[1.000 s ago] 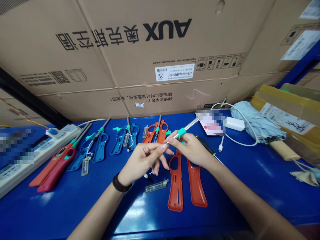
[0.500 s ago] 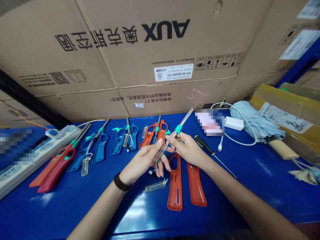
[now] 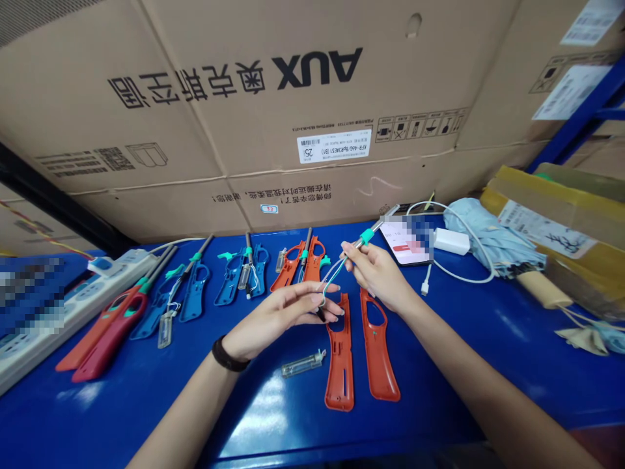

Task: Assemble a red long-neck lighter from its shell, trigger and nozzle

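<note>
My right hand [image 3: 374, 273] is closed on the metal lighter tube [image 3: 388, 215], which slants up with a green collar [image 3: 366, 236] round it. Thin wires [image 3: 332, 279] run down from the tube to my left hand [image 3: 288, 307]. There the fingers pinch the wires, beside a small black part [image 3: 321, 314]. Under the hands lie two orange lighter handle halves: the left half [image 3: 340, 374] is partly behind my left fingertips, the right half [image 3: 381, 365] below my right hand. A clear fuel tank [image 3: 303, 365] rests left of them.
Opened blue lighters [image 3: 195, 290] and an opened orange one [image 3: 312, 260] lie along the back, two whole red lighters [image 3: 110, 332] by a power strip [image 3: 73, 299]. A phone [image 3: 405, 241], a charger [image 3: 452, 241] and a folded umbrella [image 3: 483, 238] are at right. A large carton [image 3: 234, 130] stands behind.
My right hand has lifted the tube up and right, away from my left hand, drawing the wires out between them. The screwdriver is now hidden behind my right hand and arm.
</note>
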Available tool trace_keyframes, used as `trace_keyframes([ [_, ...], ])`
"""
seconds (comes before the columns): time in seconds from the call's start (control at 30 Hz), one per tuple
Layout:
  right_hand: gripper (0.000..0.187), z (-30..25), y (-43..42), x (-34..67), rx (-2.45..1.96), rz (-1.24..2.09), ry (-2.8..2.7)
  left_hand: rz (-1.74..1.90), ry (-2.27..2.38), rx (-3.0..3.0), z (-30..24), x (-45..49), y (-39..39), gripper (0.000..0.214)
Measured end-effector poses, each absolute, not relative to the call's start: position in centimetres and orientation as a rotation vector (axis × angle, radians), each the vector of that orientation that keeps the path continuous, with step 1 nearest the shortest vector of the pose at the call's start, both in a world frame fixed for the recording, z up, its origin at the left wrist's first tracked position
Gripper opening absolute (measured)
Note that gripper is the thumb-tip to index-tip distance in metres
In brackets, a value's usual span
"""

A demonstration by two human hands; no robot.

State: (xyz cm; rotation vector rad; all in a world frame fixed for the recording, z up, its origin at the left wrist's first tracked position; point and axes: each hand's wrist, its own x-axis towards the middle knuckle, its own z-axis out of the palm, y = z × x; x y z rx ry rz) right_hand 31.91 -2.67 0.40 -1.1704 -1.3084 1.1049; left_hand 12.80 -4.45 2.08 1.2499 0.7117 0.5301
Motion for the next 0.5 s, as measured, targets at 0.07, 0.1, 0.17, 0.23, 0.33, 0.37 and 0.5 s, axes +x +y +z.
trace_keyframes([
  [0.07, 0.039, 0.19, -2.51, 32.1, -1.173, 1.103, -1.311, 0.504, 0.705, 1.24, 2.12, 12.81, -4.46, 0.035],
  [0.1, 0.039, 0.12, -2.45, 32.15, -1.177, 1.107, -1.309, 0.49, 0.698, 1.229, 2.13, 12.79, -4.44, 0.035],
  [0.17, 0.039, 0.05, -2.37, 32.19, -1.185, 1.117, -1.303, 0.462, 0.68, 1.203, 2.11, 12.71, -4.4, 0.035],
  [0.23, 0.038, 0.08, -2.33, 32.21, -1.189, 1.136, -1.3, 0.439, 0.654, 1.178, 2.05, 12.6, -4.35, 0.036],
  [0.33, 0.038, 0.24, -2.36, 32.22, -1.178, 1.19, -1.288, 0.419, 0.636, 1.154, 1.92, 12.48, -4.29, 0.037],
  [0.37, 0.039, 0.29, -2.39, 32.22, -1.171, 1.214, -1.282, 0.42, 0.644, 1.149, 1.86, 12.47, -4.27, 0.037],
  [0.5, 0.041, 0.35, -2.52, 32.18, -1.125, 1.323, -1.259, 0.425, 0.642, 1.137, 1.72, 12.46, -4.19, 0.035],
])
